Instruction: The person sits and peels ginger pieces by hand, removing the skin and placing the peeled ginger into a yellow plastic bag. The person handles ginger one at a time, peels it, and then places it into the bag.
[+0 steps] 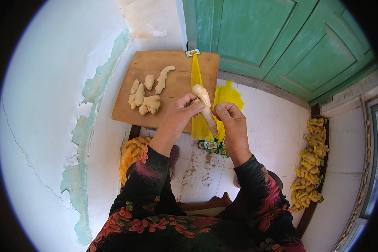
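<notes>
My left hand (185, 110) grips a long ginger root (203, 97) above the right edge of a wooden board (173, 83). Close to the root's right side is my right hand (230, 118), thumb and fingertips pinched together; whether something thin is between them I cannot tell. A yellow mesh bag with a printed tag (192, 53) lies along the board's right part, partly under the root. Several loose pieces of ginger (150, 104) rest on the board's left part. Beyond the board's right edge, more yellow mesh (231, 96) hangs or lies, with printed tags (212, 145) below.
An orange mesh sack of ginger (134, 151) stands by my left leg. Packed yellow net bags of ginger (309, 170) line the right wall. Soil crumbs (192, 171) lie on the tiled floor. Green doors (255, 34) are ahead, a peeling wall (94, 94) at left.
</notes>
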The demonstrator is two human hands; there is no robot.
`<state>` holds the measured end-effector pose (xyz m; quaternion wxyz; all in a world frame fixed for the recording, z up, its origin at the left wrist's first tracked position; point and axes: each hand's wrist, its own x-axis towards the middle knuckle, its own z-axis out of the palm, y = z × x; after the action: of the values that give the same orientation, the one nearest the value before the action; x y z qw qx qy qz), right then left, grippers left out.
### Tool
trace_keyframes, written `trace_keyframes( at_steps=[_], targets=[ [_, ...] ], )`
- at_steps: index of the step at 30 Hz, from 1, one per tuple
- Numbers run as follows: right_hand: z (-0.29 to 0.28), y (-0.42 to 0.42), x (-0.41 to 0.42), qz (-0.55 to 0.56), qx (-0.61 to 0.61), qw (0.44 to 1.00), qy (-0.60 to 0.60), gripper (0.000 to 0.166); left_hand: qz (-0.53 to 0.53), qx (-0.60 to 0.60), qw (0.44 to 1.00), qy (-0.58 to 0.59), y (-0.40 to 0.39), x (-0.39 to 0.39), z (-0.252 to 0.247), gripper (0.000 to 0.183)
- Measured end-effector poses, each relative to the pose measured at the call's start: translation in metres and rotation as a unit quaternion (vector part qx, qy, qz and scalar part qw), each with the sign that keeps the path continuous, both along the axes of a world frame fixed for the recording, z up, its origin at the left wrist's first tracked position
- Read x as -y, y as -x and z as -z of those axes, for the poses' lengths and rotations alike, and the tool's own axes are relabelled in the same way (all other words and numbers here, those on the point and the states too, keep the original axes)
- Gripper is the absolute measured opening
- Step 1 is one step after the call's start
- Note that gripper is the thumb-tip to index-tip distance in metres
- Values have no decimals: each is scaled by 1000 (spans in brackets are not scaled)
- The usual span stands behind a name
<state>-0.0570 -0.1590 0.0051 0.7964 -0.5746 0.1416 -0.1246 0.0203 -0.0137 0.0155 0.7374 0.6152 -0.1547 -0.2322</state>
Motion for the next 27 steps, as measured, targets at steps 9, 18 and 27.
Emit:
trace_keyframes(
  at_steps=[9, 18, 27],
  targets=[
    [2, -4, -6, -68, 2, 991, 119, 24, -59, 52, 997, -26, 5, 5, -3, 26],
    [-2, 1, -3, -158, -42, 983, -86, 31, -155, -46, 986, 48, 0, -4, -3, 23],
    [-3, 1, -4, -128, -43, 987, -85, 31, -84, -20, 996, 18, 0, -5, -6, 19]
  ],
)
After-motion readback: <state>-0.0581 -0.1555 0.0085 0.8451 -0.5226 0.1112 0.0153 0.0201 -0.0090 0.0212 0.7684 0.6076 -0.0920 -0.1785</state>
